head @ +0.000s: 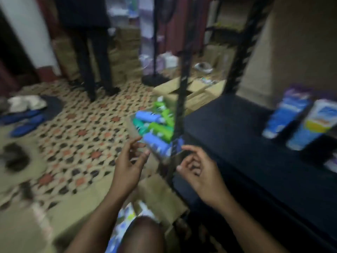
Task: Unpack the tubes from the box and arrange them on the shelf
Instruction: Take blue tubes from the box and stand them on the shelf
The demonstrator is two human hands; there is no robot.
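a: two hands, both empty. the left hand [129,161] is half open, fingers loosely curled, just beside the box [163,158].
b: and the tubes [155,128]?
a: heaped in it, green and blue. the right hand [198,168] is loosely curled too, holding nothing.
b: i'd pinch one tube mid-body, then stand it on the black shelf [228,136] beside the standing tubes [286,115].

- The tubes [155,123] in the box look like smooth, glossy plastic, blue and green.
- The box [132,124] is matt brown cardboard.
- The shelf [237,143] has a dull, matt black top.
- Its uprights [182,84] look like black painted metal.
- The standing tubes [284,115] on the shelf are shiny plastic.
- The floor [82,134] looks like patterned tile; blur hides its finish.
- The pale cloth [25,104] looks soft and matt.
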